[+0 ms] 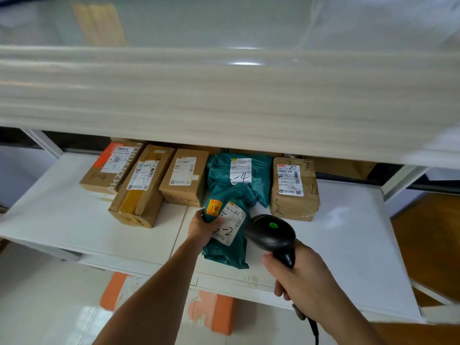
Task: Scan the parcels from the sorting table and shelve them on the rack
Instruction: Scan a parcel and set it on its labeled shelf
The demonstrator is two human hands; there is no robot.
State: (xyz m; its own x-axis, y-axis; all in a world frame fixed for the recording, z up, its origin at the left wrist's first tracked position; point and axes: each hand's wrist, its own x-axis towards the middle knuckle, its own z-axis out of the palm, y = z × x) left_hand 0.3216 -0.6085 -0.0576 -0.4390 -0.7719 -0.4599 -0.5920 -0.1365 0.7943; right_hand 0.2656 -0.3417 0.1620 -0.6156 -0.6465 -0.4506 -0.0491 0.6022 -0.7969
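My left hand (202, 227) grips a teal plastic parcel (227, 247) by its upper left corner, over the white rack shelf (74, 220). The parcel's white label reads "3-2" and an orange sticker sits beside it. My right hand (302, 277) holds the handle of a black barcode scanner (271, 235), whose head, with a green light on top, lies just right of the parcel's label. Behind the held parcel another teal parcel (239, 175) marked "-4" rests on the shelf.
Along the back of the shelf stand three cardboard boxes (184, 178) on the left and a taped brown parcel (293, 190) on the right. A blurred upper shelf edge (224, 95) hangs overhead. An orange and white package (219, 312) lies on the floor below.
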